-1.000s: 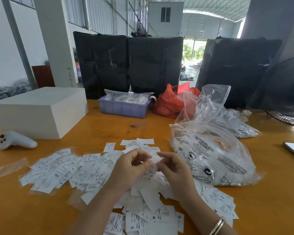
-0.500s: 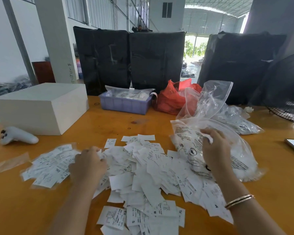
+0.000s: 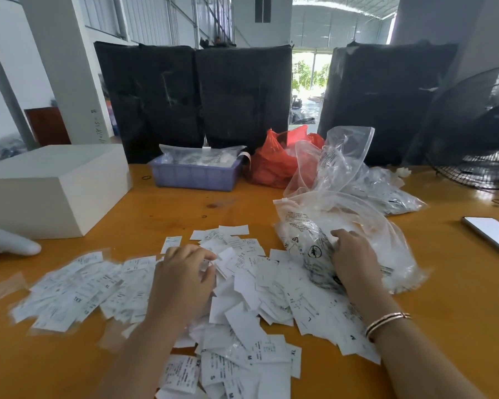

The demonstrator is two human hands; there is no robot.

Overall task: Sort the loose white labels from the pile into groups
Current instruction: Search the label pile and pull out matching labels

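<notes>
A loose pile of white labels (image 3: 254, 300) covers the middle of the orange table (image 3: 167, 220). A flatter group of labels (image 3: 75, 292) lies to its left. My left hand (image 3: 185, 280) is palm down over the pile's left side, thumb and forefinger pinched on one white label (image 3: 226, 254). My right hand (image 3: 355, 257), with a bracelet on its wrist, rests flat with fingers spread on a clear plastic bag (image 3: 366, 223) holding more white labels, at the pile's right edge.
A white box (image 3: 55, 185) and a white controller (image 3: 9, 244) sit at the left. A blue tray (image 3: 196, 175) and a red bag (image 3: 277, 162) stand behind the pile, a phone (image 3: 493, 234) and a fan (image 3: 478, 133) at the right. Black wrapped bales (image 3: 193, 96) line the far edge.
My hands parted from the pile's middle. The left went to the left group and has come back to the pile; the right moved onto the clear bag and stays there.
</notes>
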